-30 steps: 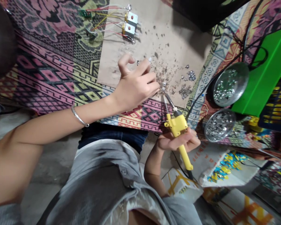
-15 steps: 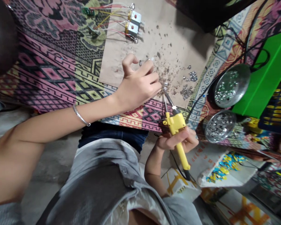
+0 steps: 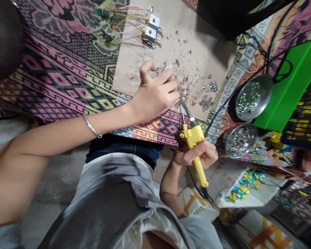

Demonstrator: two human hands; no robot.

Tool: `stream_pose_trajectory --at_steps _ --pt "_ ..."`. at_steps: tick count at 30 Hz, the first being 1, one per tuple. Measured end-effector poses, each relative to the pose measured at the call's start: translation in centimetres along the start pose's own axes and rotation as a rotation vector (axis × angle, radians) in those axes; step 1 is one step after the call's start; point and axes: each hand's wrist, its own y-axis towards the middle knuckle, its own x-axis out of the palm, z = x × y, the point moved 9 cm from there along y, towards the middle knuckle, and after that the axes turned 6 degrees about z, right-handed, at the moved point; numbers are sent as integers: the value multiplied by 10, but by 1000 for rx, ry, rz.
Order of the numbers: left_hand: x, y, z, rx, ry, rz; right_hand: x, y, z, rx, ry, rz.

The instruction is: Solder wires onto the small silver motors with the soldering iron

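My right hand (image 3: 195, 155) is wrapped round a yellow soldering iron (image 3: 194, 135), whose tip points up at a small shiny metal piece (image 3: 184, 95) near the cardboard's front edge. Beside that tip is my left hand (image 3: 158, 91), with bent fingers pressed round something small that I cannot make out. A silvery part (image 3: 166, 67) shows partly behind its fingers. Brown specks lie scattered over the cardboard sheet (image 3: 131, 74). Small metal pieces (image 3: 206, 102) sit in piles on its right side.
Two wired metal blocks (image 3: 150, 27) lie at the cardboard's top left. Two round metal dishes (image 3: 254, 98) of small parts and a green bin (image 3: 285, 86) stand at the right. A black cable (image 3: 232, 93) crosses the patterned cloth (image 3: 67, 83). Taped boxes (image 3: 199, 205) are below.
The whole view has shifted slightly. Both hands and the yellow soldering iron keep nearly the same pose around the small metal piece.
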Motion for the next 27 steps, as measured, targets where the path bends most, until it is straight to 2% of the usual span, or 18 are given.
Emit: stream_pose_trajectory --at_steps 3,7,9,14,23,25,27 --pt "-1 0 0 5 -11 21 -1 -2 4 6 -13 49" --pt "-4 0 -1 -13 -68 55 -9 -6 10 12 -14 228" --pt "-3 0 -1 -18 -68 41 -9 -7 14 50 -47 269" --pt "0 0 1 -3 -4 3 -9 -7 17 73 -82 286" --pt "-1 -3 2 55 17 91 -9 -6 13 69 -43 315" --pt "-5 -5 3 44 -2 114 -9 -6 12 65 -35 321" --pt "-18 -9 3 -8 -12 170 -9 -7 14 86 -33 313"
